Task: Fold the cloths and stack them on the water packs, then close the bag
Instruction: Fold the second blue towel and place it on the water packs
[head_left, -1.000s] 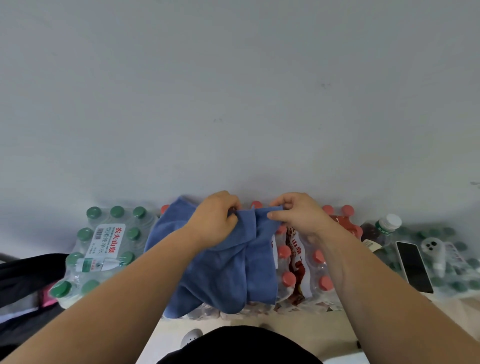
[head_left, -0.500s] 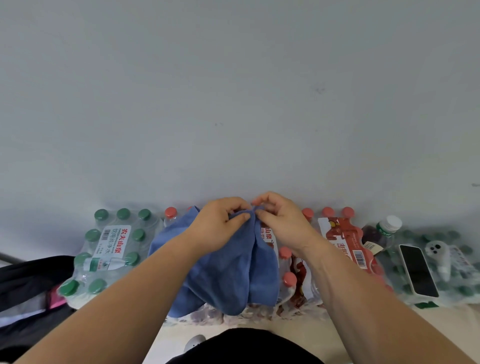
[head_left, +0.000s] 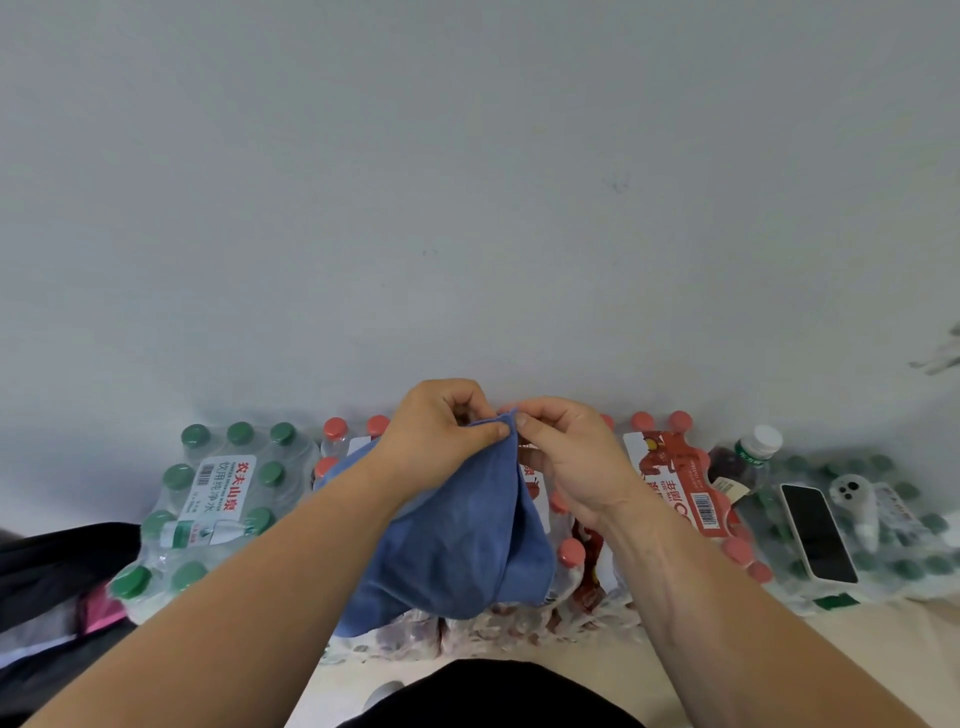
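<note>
Matte grey wall (head_left: 467, 208) behind the blue cloth.
Shrink-wrapped water packs in crinkled clear film: green-capped pack (head_left: 218, 499) left of the cloth, red-capped pack (head_left: 680, 488) under it and to its right.
Soft black bag (head_left: 52, 571) far left of the cloth.
Blue cloth (head_left: 457, 540): napped fabric, hangs pouch-like, hiding the red-capped pack's middle.
Hands together at the cloth's top edge: left hand (head_left: 441, 431) and right hand (head_left: 571, 457) both pinch it.
Flat dark phone (head_left: 818, 532) and white-capped bottle (head_left: 753, 457) right of the cloth.
</note>
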